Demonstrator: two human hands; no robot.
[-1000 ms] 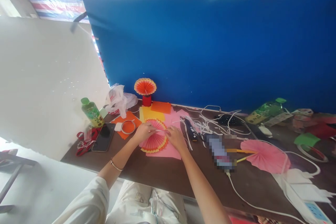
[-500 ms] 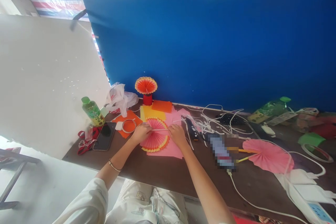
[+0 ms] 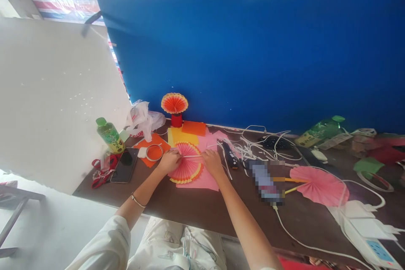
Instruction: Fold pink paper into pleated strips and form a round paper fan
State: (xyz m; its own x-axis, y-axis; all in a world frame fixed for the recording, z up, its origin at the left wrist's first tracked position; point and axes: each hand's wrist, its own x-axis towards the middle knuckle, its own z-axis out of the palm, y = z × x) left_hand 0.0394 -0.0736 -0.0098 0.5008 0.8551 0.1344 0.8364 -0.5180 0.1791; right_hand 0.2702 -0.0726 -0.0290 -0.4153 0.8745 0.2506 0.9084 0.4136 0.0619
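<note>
A pleated pink paper fan (image 3: 186, 171) with a yellow and orange rim lies spread between my hands. A thin white strip (image 3: 191, 156) runs straight across it from one hand to the other. My left hand (image 3: 171, 161) is closed on the fan's left side, its fingertips at the strip's left end. At the right side, the fingers of my right hand (image 3: 210, 161) are closed at the strip's other end and the fan's edge. Under the fan lie pink paper sheets (image 3: 210, 183), with a yellow sheet (image 3: 182, 136) behind. Exactly what each set of fingertips pinches is partly hidden.
A finished-looking orange fan (image 3: 174, 103) stands in a red holder at the back. Left are a green-capped bottle (image 3: 110, 135), a dark phone (image 3: 124, 165) and a tape roll (image 3: 154, 152). Right are white paper strips (image 3: 249, 145), a pink fan (image 3: 319, 185) and a power strip (image 3: 375, 244).
The view has shifted slightly. My hands stay on either side of the fan, with the white strip still stretched between them; the fan's folds have moved only a little.
</note>
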